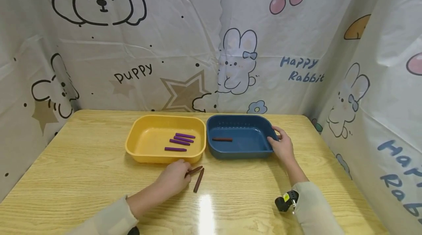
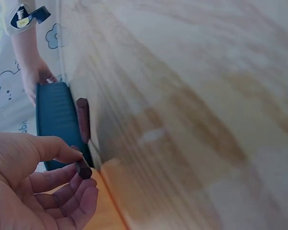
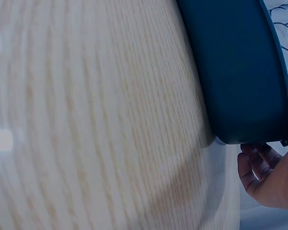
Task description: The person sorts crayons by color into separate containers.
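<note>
My left hand [image 1: 174, 176] is in front of the yellow bin and pinches a brown crayon [image 1: 195, 171] between thumb and fingers; the left wrist view shows the blunt end of this crayon [image 2: 84, 170]. Beside it a second brown crayon [image 1: 199, 180] lies on the table. My right hand [image 1: 282, 146] holds the right end of the blue bin [image 1: 242, 155], thumb at the rim, with the other fingers against the outer wall in the right wrist view. One brown crayon [image 1: 222, 139] lies inside the blue bin. Several purple crayons [image 1: 176, 149] lie in the yellow bin [image 1: 148, 158].
Both bins stand side by side, nearly touching, toward the back of the wooden table [image 1: 244, 198]. A printed cloth [image 1: 184, 44] hangs behind and at both sides. A small black device [image 1: 286, 201] is strapped at the right wrist.
</note>
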`<move>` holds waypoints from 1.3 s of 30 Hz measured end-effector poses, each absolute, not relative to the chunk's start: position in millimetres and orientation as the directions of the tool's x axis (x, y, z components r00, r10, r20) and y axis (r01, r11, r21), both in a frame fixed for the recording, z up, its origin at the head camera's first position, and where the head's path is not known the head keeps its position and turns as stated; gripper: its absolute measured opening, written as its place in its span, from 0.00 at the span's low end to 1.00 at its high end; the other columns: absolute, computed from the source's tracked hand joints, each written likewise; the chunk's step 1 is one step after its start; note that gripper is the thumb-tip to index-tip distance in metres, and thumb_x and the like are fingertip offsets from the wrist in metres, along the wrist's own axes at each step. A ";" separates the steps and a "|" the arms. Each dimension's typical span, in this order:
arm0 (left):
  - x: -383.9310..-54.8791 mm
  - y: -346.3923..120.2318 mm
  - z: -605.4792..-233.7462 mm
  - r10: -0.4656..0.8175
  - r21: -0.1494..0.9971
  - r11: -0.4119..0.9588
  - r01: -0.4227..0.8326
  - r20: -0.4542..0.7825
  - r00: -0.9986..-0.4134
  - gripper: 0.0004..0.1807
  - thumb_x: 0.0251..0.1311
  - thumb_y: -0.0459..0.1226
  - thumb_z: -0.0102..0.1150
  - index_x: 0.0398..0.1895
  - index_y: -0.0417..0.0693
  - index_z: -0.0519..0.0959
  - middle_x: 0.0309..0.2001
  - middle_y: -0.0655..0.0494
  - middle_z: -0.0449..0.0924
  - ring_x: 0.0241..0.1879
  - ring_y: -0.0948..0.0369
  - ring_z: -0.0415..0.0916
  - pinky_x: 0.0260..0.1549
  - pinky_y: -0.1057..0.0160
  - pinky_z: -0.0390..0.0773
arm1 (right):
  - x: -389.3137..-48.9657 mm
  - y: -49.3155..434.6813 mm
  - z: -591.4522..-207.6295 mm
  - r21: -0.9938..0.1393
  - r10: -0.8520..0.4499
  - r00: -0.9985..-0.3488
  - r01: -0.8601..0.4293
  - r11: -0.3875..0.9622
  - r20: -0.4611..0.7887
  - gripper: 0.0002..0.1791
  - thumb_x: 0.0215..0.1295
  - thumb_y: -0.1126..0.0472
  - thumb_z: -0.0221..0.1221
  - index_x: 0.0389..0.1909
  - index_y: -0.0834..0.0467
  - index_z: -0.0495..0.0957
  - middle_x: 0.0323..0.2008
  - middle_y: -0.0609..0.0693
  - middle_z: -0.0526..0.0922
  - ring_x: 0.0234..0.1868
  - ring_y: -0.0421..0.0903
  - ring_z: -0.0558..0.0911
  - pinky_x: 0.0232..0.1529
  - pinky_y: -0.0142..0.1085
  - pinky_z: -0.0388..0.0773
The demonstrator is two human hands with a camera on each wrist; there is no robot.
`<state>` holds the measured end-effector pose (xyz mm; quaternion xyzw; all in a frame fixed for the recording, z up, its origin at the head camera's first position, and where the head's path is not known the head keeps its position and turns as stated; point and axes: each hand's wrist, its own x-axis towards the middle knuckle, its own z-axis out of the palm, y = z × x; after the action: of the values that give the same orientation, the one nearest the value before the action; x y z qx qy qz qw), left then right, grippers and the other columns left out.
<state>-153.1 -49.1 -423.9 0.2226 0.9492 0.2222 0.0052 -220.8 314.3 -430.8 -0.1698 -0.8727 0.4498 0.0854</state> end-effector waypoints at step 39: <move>-184.4 -40.3 -348.0 0.450 0.419 0.782 0.462 0.134 -0.883 0.05 0.51 0.35 0.60 0.32 0.48 0.82 0.26 0.58 0.73 0.26 0.61 0.67 0.23 0.65 0.68 | -219.5 313.1 -429.6 -0.813 0.365 -0.931 0.217 0.541 -0.005 0.28 0.65 0.60 0.53 0.67 0.53 0.62 0.56 0.66 0.72 0.53 0.57 0.74 0.42 0.38 0.75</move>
<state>-184.4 -40.3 -348.0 0.2418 0.9438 0.2251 -0.0133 -219.5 313.1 -429.6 -0.1664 -0.8739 0.4492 0.0825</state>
